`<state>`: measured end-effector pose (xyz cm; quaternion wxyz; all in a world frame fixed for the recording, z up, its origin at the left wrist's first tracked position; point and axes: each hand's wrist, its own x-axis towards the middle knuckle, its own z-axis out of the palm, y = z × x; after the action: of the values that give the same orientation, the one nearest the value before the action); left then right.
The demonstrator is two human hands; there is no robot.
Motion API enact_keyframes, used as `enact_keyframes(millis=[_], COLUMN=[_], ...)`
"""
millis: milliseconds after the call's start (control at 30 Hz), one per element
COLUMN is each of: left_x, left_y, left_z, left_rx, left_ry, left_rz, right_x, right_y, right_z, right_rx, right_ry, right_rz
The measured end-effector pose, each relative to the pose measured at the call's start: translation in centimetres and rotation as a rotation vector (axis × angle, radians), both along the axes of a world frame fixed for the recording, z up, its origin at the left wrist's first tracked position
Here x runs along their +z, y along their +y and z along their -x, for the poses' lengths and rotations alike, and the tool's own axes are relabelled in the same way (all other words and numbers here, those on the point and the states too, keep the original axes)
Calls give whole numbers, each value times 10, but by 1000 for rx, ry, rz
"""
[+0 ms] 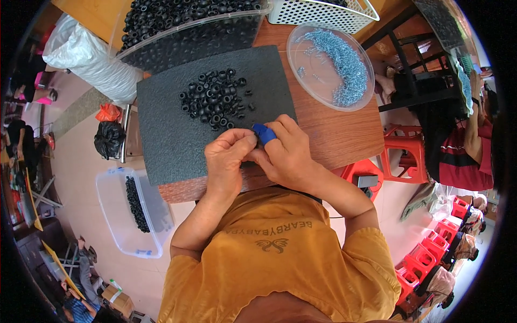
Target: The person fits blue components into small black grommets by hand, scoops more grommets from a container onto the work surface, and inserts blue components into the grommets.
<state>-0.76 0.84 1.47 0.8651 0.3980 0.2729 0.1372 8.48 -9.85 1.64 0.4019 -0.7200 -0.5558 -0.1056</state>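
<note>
Black rubber rings (214, 98) sit piled on the grey foam mat (172, 129). Left hand (229, 156) and right hand (288, 153) meet at the mat's near edge, fingers pinched shut; can't tell what they hold. Blue-taped fingertip (264, 133) on right.

Rings (214, 99) lie on a mat (172, 134) on the tabletop (344, 134); a dish (329, 65) sits right, a bin (188, 32) behind.
</note>
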Motion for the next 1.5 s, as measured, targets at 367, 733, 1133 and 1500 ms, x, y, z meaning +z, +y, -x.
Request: enact_keyframes(millis=[367, 733, 1133, 1500], left_x=[1, -3, 5, -12], left_y=[3, -11, -13, 65], left_z=[2, 4, 1, 30], left_rx=[-178, -144, -260, 345], left_ry=[-31, 8, 39, 254], left_rz=[93, -279, -358, -1119], right_x=[0, -9, -13, 81], right_y=[-5, -3, -13, 4], right_z=[-10, -9, -16, -161], right_rx=[-2, 49, 53, -371], right_ry=[-102, -249, -174, -320], right_rz=[-23, -94, -117, -97])
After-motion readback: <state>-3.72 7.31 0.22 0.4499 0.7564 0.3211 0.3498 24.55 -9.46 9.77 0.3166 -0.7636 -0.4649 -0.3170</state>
